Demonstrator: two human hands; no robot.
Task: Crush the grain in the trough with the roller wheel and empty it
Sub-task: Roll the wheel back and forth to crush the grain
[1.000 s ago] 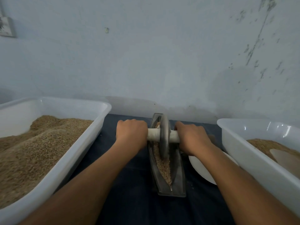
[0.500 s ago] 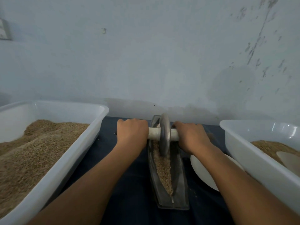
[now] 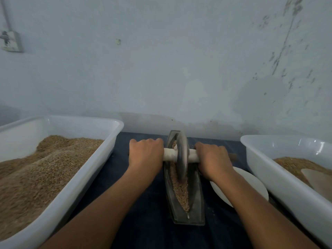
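A narrow grey metal trough [image 3: 196, 194] lies lengthwise on the dark cloth, pointing away from me, with brown grain [image 3: 180, 191] along its groove. A grey roller wheel [image 3: 181, 155] stands upright in the groove toward the far half. Its pale wooden axle [image 3: 169, 154] runs crosswise. My left hand [image 3: 146, 153] grips the axle left of the wheel. My right hand [image 3: 212, 158] grips it right of the wheel; a brown axle tip pokes out past my knuckles.
A large white tub [image 3: 86, 178] heaped with grain stands at the left. Another white tub [image 3: 280, 178] at the right holds grain and a pale scoop [image 3: 318, 180]. A white plate [image 3: 248, 187] lies between trough and right tub. A blue-grey wall rises just behind.
The wheel has stayed near the trough's far half, shifting only slightly along the groove. Both hands keep their grip on the axle.
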